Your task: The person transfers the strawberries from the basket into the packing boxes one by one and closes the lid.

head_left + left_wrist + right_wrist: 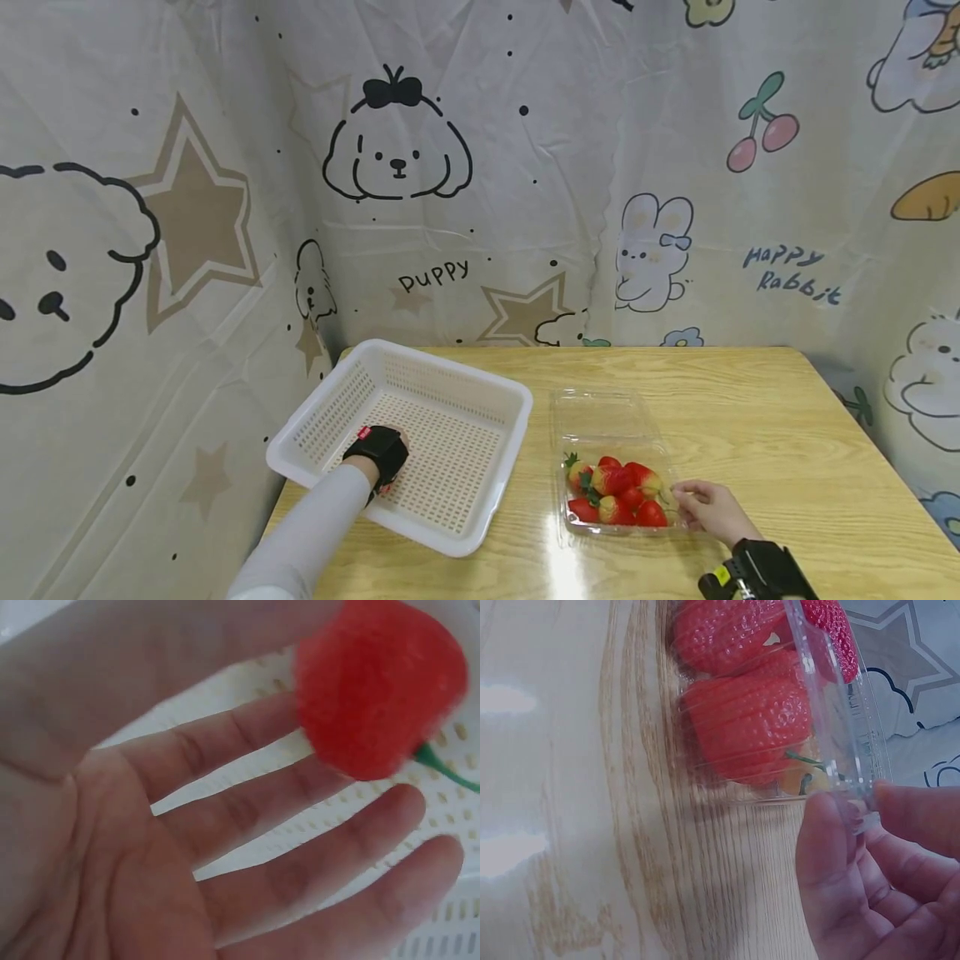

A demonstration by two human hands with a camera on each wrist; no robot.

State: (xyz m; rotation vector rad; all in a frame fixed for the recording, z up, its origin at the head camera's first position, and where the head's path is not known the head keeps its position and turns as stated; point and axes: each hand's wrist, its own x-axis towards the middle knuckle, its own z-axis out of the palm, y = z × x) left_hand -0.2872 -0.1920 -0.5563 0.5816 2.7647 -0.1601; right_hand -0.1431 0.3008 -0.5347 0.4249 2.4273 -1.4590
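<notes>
Perforated white plastic basket [480, 392] surrounds the left hand [225, 847], fingers spread, blurry red strawberry [379, 686] at its fingertips. Right hand [712, 508] pinches the clear ribbed clamshell [600, 417] rim on the wood-grain bench [787, 433].

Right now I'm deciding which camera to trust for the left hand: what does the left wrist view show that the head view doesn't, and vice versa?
Only the left wrist view shows the left hand with fingers spread and a red strawberry at its fingertips. Only the head view shows the clear box of strawberries, the right hand at its edge, and the wooden table. Both show the white perforated basket beneath the left hand.
</notes>
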